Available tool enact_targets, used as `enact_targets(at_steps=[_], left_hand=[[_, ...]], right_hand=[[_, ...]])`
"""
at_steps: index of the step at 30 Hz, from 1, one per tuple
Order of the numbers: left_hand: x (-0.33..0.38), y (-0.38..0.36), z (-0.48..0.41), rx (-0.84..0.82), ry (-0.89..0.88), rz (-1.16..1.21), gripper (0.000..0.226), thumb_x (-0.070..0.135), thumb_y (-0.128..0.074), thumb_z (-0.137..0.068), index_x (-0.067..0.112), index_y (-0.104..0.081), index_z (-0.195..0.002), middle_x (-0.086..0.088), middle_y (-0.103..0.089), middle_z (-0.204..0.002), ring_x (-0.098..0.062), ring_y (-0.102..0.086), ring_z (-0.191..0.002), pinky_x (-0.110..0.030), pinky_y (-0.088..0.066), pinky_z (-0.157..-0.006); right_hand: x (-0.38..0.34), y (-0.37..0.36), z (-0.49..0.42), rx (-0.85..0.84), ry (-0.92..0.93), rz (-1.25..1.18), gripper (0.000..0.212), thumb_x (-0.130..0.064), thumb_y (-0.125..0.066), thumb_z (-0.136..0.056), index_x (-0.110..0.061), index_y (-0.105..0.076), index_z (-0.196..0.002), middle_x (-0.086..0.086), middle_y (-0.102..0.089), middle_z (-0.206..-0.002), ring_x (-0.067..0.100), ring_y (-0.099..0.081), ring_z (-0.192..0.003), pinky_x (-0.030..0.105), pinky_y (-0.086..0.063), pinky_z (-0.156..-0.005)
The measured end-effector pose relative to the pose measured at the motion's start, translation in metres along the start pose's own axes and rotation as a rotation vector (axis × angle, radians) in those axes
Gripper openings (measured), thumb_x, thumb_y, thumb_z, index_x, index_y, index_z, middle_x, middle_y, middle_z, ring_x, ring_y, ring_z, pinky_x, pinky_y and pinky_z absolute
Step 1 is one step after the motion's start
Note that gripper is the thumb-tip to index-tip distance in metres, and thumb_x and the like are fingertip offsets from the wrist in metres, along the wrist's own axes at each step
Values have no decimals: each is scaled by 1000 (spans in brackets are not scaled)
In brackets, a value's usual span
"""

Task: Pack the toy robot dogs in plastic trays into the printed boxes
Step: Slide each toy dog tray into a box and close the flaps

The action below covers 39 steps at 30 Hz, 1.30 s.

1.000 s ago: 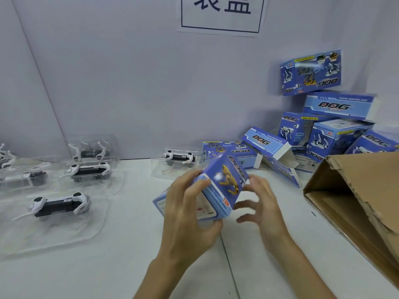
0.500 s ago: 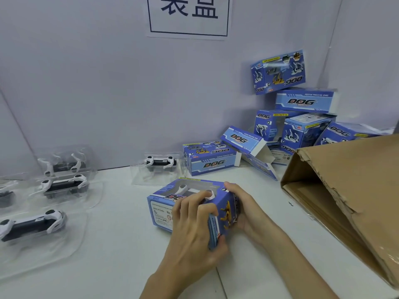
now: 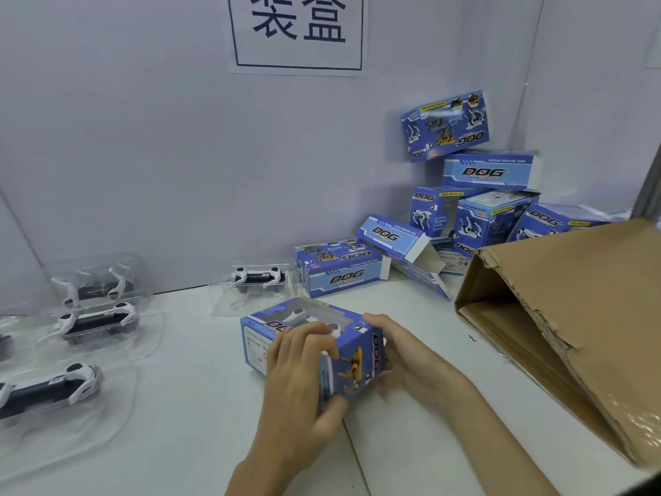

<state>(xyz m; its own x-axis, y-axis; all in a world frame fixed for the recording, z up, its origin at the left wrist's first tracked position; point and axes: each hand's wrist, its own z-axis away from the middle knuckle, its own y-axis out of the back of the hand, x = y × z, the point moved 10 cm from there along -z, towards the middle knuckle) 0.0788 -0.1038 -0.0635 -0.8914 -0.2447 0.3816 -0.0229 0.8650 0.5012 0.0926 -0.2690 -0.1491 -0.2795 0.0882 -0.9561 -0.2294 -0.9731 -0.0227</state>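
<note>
Nearest me, the left hand (image 3: 297, 381) is clamping over the top and near corner of the printed box (image 3: 356, 366), fingers curling across the window and thumb tucking under the front edge, so that grip is closed on the box. The right hand (image 3: 411, 363) is cupping the box's right end, thumb on the top edge, its grip wrapping the same box. The box is lying long-side down on the white table (image 3: 179, 406) between both hands. A white toy dog (image 3: 304, 315) is showing through the window, so the tray looks to be inside already. My read is that the end flap is getting closed. To do it well, the left hand should be pinning the box flat while the right is pushing the tuck flap straight in, not crushing the thin card. I can't tell if the flap is seated, because the palm is hiding it. Further left, trayed dogs (image 3: 96, 322) are waiting, and another tray (image 3: 257, 277) is sitting by the wall. Beyond are a closed box (image 3: 343, 273), an open-flapped box (image 3: 400, 241) and the corner stack (image 3: 490, 209), with a brown carton (image 3: 572, 298) on the right.
</note>
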Motion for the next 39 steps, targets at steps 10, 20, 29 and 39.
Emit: enact_targets(at_steps=[10, 20, 29, 39], left_hand=[[-23, 21, 0, 160, 147, 87, 38, 37, -52, -89, 26, -48, -125, 11, -40, -145, -10, -40, -138, -30, -33, -106], [-29, -39, 13, -260, 194, 4, 32, 53, -37, -97, 48, -38, -128, 28, -19, -150, 5, -45, -113, -19, -33, -98], [-77, -75, 53, -737, 400, -315, 62, 53, -36, -103, 31, -13, -156, 6, 8, -168, -7, 6, -153, -36, 0, -124], [-78, -76, 54, -782, 429, -325, 55, 53, -35, -102, 33, -20, -151, 5, 8, -168, -8, 5, -154, -39, 1, -124]], right_hand=[[-54, 103, 38, 472, 687, -901, 20, -17, -59, -96, -14, -54, -115, 3, -65, -88, 17, -65, -80, 42, -59, -78], [-29, 126, 43, 910, 535, -454, 40, 1, -59, -90, -15, -59, -126, 0, -59, -128, 20, -59, -118, 34, -54, -93], [-65, 133, -32, 865, 361, 338, 68, -12, -72, -85, -13, -41, -145, 9, -41, -148, 26, -48, -128, 32, -40, -95], [-81, 127, 21, 1277, 946, 506, 16, -1, -63, -94, 3, -73, -105, 16, -74, -94, 22, -65, -82, 17, -41, -72]])
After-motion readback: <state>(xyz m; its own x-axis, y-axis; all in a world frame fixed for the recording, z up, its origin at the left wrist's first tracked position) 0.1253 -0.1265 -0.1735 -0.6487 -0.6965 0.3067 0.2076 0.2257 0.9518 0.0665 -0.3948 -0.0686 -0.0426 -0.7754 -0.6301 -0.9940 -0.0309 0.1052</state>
